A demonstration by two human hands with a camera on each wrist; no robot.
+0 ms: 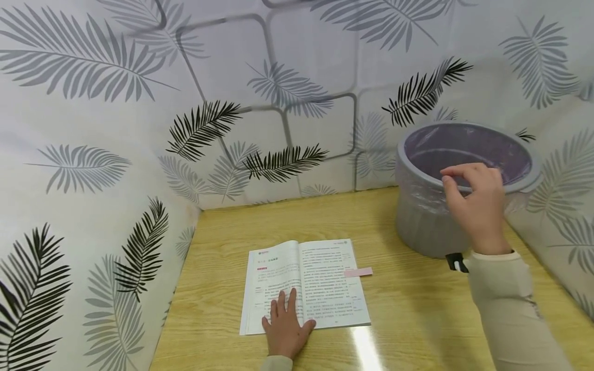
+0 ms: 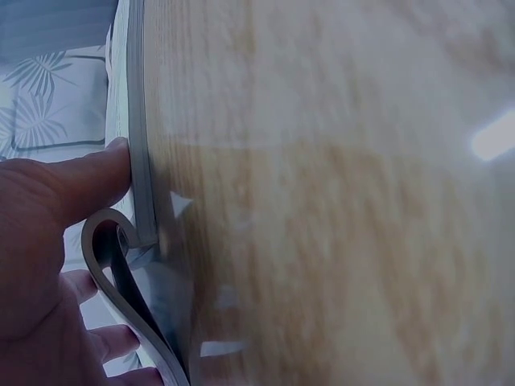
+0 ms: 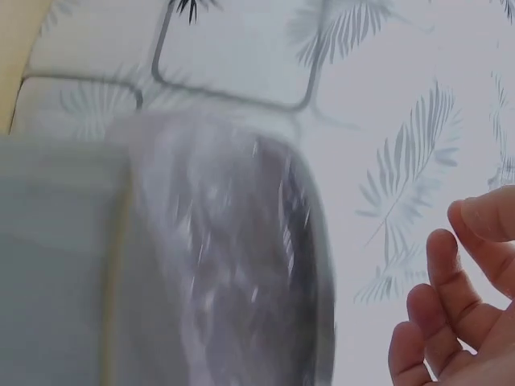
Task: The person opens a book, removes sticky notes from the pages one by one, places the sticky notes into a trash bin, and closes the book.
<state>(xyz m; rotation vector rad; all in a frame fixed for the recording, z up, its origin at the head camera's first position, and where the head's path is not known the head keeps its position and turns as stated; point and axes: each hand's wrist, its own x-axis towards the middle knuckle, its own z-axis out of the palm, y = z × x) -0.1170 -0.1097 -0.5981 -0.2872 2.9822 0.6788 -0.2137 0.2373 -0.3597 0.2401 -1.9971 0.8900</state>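
Observation:
An open book (image 1: pixel 325 288) with printed pages lies on the table. A pink paper strip (image 1: pixel 359 272) sticks out from its right page. My left hand (image 1: pixel 286 325) rests spread on the lower part of the book, near the spine. In the left wrist view, the thumb (image 2: pixel 96 181) lies along the book's lower edge, and the pages bulge beside it. My right hand (image 1: pixel 480 203) is raised over the front rim of a grey bin (image 1: pixel 427 232) lined with a clear plastic bag (image 1: pixel 419 193). Its thumb and index fingertips are close together, with nothing visible between them; the other fingers (image 3: pixel 426 301) curl loosely.
The wood-grain table (image 1: pixel 213 288) meets leaf-patterned walls (image 1: pixel 278 51) at the back and sides. The bin stands at the back right corner, to the right of the book. A small black piece (image 1: pixel 455 262) shows beside the right cuff. Light glares on the table in front of the book.

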